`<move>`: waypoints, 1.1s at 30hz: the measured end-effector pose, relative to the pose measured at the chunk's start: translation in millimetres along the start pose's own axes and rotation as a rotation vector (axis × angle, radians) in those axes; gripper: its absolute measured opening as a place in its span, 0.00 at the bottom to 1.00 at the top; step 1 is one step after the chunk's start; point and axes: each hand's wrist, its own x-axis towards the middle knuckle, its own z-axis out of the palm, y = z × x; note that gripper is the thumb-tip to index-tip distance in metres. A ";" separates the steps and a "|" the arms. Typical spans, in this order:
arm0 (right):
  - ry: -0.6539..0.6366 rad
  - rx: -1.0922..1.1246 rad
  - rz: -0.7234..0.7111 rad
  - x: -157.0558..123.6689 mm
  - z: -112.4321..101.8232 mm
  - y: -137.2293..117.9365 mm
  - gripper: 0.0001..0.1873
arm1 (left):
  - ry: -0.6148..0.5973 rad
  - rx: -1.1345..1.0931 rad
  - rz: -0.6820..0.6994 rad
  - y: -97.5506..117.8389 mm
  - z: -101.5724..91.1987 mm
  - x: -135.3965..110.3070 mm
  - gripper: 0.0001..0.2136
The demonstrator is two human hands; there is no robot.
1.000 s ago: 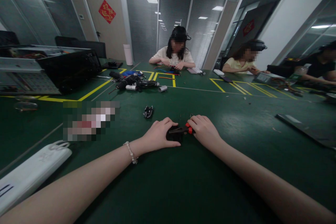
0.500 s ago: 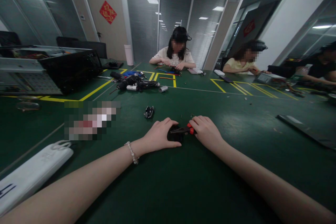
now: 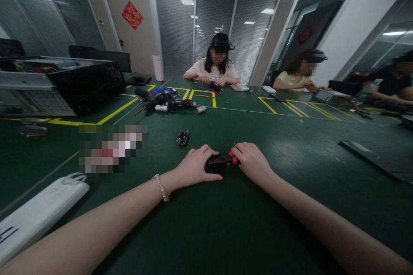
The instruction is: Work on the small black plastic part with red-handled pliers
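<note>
My left hand [image 3: 193, 165] curls round a small black part [image 3: 213, 168] on the green table, thumb at its near side and fingers at its far side. What kind of part it is I cannot make out. My right hand [image 3: 253, 158] is closed on a pair of needle-nose pliers [image 3: 230, 159] with red handles. The dark jaws point left and lie over the black part; whether they grip anything is too small to tell. Beyond my left hand sits a small black and silver piece [image 3: 182, 137]. Tiny screw-like bits [image 3: 235, 141] lie just past my right hand.
A white power strip [image 3: 41, 212] lies at the near left, below a blurred patch. An open computer case [image 3: 84, 88] stands far left. Cables and a dark tool heap [image 3: 164, 101] lie mid-table. A dark flat panel [image 3: 371, 159] is at right. Several people sit across the table.
The pliers have tilted slightly, their red handles a little nearer to my left hand. Both hands keep almost the same place and hold.
</note>
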 end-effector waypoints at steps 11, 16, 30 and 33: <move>0.003 -0.005 0.001 -0.7 0.2 1.0 0.12 | 0.008 0.006 0.008 0.9 -1.4 0.8 0.28; -0.001 -0.001 -0.001 -0.6 0.1 0.8 0.12 | 0.011 0.005 0.017 -1.1 0.3 0.3 0.29; 0.027 0.014 -0.011 0.5 0.1 0.2 0.11 | 0.003 0.009 0.011 2.2 -1.9 0.7 0.29; 0.030 0.015 -0.013 0.8 0.2 0.4 0.12 | 0.002 0.008 0.005 2.4 -2.3 0.4 0.29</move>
